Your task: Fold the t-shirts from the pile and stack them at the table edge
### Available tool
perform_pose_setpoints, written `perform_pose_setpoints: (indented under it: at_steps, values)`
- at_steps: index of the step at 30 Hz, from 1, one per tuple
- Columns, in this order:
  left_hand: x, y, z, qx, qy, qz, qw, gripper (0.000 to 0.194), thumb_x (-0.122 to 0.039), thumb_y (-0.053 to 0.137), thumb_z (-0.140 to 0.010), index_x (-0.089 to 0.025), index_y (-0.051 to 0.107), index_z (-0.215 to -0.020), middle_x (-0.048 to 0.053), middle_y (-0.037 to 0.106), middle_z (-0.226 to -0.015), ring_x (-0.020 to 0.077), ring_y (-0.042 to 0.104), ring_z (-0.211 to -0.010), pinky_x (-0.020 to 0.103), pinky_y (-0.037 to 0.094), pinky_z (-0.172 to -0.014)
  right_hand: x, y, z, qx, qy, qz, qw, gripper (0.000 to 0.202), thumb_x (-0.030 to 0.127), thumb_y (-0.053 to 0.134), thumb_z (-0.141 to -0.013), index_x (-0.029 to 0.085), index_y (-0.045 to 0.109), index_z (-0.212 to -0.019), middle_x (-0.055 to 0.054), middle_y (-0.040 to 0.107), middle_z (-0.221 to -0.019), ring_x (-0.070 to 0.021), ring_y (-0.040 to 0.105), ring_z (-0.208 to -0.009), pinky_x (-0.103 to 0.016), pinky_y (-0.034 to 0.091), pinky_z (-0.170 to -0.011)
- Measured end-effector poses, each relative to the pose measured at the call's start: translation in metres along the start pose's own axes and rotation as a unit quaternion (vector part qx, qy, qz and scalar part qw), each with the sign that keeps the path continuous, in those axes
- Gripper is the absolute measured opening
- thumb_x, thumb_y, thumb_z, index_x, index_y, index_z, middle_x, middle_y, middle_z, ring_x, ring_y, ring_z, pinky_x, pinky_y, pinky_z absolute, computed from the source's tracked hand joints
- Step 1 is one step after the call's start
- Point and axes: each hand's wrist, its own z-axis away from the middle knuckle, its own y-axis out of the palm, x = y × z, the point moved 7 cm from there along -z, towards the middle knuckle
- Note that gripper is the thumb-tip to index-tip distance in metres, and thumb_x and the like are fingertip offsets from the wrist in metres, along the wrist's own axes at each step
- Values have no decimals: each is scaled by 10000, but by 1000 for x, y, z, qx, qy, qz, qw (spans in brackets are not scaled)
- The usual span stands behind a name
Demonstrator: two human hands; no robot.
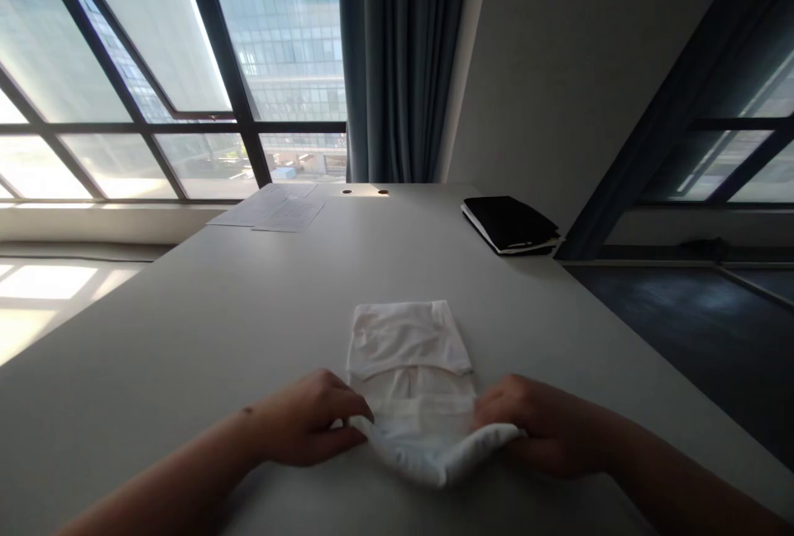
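Note:
A white cloth lies partly folded on the pale table, its far part flat and doubled over. The near edge is lifted and sags between my two hands. At its left corner my left hand pinches the fabric between thumb and fingers. My right hand grips the opposite corner, with the fingertips partly hidden by the cloth.
A black folder or notebook with pale pages rests at the table's right edge. Printed papers lie at the far left, and two round holes are near the far edge. Windows and a dark curtain stand beyond.

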Motion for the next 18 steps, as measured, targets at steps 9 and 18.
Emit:
perform_pose_setpoints:
  at_steps: [9,18]
  values:
    - [57,-26,-7,-237,-179,15,955,429,-526,431,-1040,-192,666,-910,12,627,-717,150,574,-656,254,471,-621,-68,-18,-4,-184,213,-159,946,492,661,554,-940,188,619,-822,18,548,-657,-159,512,-601,-263,402,-577]
    - [107,-16,-22,-214,-249,-74,942,175,-374,541,-935,-243,642,-993,59,734,-1040,249,670,-1007,382,524,-912,-94,-31,-15,-323,193,100,921,247,417,554,-949,213,643,-842,-74,671,-961,-201,614,-803,-321,492,-771]
